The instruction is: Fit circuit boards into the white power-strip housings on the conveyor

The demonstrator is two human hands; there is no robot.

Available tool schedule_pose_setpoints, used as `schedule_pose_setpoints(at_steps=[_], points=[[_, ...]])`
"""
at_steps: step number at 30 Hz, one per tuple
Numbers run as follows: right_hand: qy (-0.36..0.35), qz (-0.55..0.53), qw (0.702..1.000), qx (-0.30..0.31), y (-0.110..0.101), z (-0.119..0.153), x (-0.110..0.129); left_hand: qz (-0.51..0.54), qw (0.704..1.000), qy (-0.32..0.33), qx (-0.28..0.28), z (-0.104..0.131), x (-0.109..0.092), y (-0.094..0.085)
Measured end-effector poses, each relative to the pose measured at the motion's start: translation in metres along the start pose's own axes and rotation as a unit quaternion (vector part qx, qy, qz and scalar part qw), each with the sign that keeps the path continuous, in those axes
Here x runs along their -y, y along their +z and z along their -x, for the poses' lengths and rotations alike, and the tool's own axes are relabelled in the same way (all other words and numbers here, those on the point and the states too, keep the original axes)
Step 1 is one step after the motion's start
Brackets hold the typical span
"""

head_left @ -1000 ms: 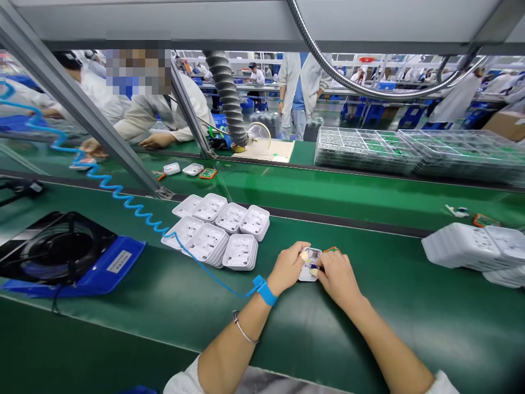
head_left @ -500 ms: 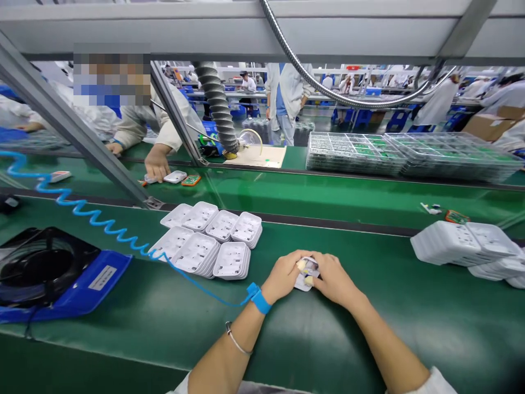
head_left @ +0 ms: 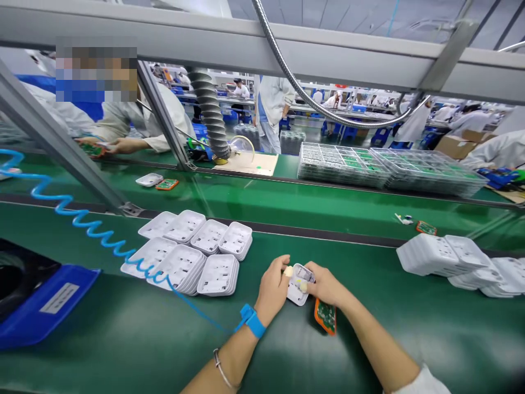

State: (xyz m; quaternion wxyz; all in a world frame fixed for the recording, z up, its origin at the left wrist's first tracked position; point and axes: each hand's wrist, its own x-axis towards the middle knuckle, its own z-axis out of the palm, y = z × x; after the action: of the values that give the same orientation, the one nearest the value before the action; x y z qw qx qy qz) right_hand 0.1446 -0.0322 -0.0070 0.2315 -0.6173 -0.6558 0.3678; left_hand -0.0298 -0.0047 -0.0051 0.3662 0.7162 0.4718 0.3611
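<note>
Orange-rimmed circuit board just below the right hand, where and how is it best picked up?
Probably by the long edges of the orange-rimmed circuit board, pinched at its near end from the person's side: that end sticks out clear, while the far end lies at the right hand. I can't tell whether that hand is holding it.

1. The right hand (head_left: 326, 284) holds a white case (head_left: 297, 298), its thumb over the inner side.
2. The left hand (head_left: 270, 290) is at the left edge of the case; how firmly it grips is not clear.
3. An orange-edged board (head_left: 326, 316) is just below the right hand; whether they touch is hard to tell.
4. The left wrist wears a blue strap (head_left: 256, 325).
5. White shells (head_left: 180, 268) stand in stacks on the bench (head_left: 176, 339), at left; more shells lean at right.
6. Beyond the belt (head_left: 254, 200), clear trays (head_left: 340, 164) are piled.
</note>
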Motion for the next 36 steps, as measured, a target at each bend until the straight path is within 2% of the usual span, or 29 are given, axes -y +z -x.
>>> schedule_pose_setpoints(at_steps=[2,4,7,10,14,17,24,28,32,36], points=[[0.033,-0.022,0.999,0.003,-0.016,-0.025,-0.005,-0.007,0.999,0.006,-0.04,-0.001,0.004,0.0],[0.058,-0.018,0.998,-0.034,-0.039,-0.058,-0.006,-0.013,0.999,0.008,-0.042,-0.003,0.007,0.0],[0.075,0.007,0.986,-0.149,-0.076,-0.106,-0.005,-0.024,0.999,0.018,-0.011,-0.003,0.01,0.003],[0.087,0.066,0.965,-0.239,-0.097,-0.13,-0.011,-0.052,0.998,0.042,0.009,-0.001,0.011,0.008],[0.097,0.166,0.949,-0.251,-0.098,-0.122,-0.041,-0.124,0.987,0.092,0.049,0.004,0.007,0.013],[0.143,0.233,0.925,-0.265,-0.11,-0.109,-0.074,-0.16,0.977,0.114,0.08,0.007,0.001,0.016],[0.291,0.331,0.837,-0.325,-0.192,-0.101,-0.141,-0.153,0.976,0.107,0.113,0.001,-0.004,0.022],[0.325,0.346,0.821,-0.316,-0.221,-0.104,-0.167,-0.144,0.977,0.089,0.128,-0.002,0.0,0.023],[0.321,0.357,0.821,-0.309,-0.225,-0.113,-0.177,-0.145,0.977,0.078,0.136,-0.004,0.003,0.025],[0.262,0.374,0.83,-0.319,-0.206,-0.123,-0.159,-0.147,0.977,0.075,0.132,-0.005,0.002,0.025]])
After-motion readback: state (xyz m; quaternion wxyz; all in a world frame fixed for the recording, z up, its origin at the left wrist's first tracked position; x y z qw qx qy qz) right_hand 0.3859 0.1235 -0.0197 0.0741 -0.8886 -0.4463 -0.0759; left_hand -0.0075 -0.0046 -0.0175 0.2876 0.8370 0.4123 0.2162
